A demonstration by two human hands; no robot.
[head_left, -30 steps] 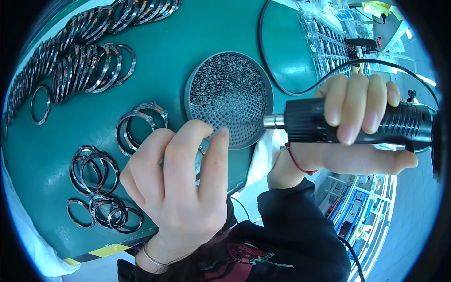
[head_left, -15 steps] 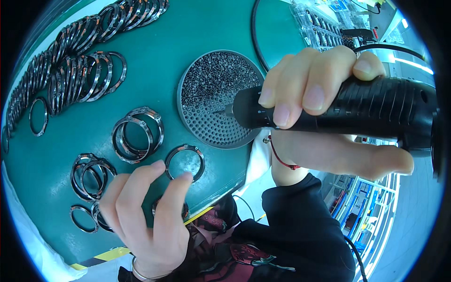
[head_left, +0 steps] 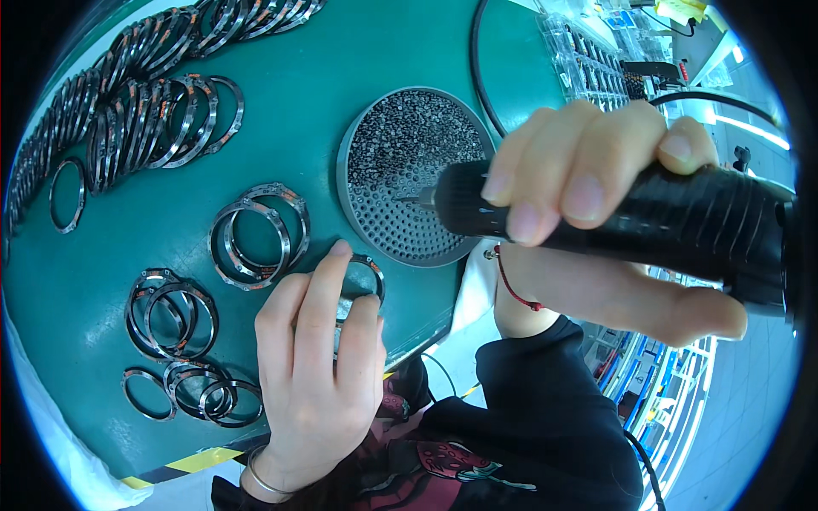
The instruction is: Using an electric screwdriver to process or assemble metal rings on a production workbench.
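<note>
My right hand [head_left: 596, 166] is wrapped round a black electric screwdriver [head_left: 682, 204]. Its thin bit points left, over a round grey dish [head_left: 342, 183] with a holed plate and many tiny dark screws [head_left: 409, 128] heaped at its far side. Fingers stretched out, my left hand [head_left: 324, 358] lies over a single dark metal ring [head_left: 381, 277] near the table's front edge. The fingertips are at the ring and cover much of it; whether they grip it does not show. Left of that hand, two overlapping rings [head_left: 285, 238] lie on the green table [head_left: 358, 51].
Long rows of rings [head_left: 153, 119] line the far left of the table. More rings [head_left: 175, 315] lie in small groups at the near left. A black cable [head_left: 477, 60] runs past the dish. Clear trays of parts [head_left: 588, 64] stand at the far right, beyond the screwdriver.
My left hand has moved right, over the single ring, uncovering rings at the near left. The screwdriver is still in my right hand, its bit over the dish. The view has shifted slightly.
</note>
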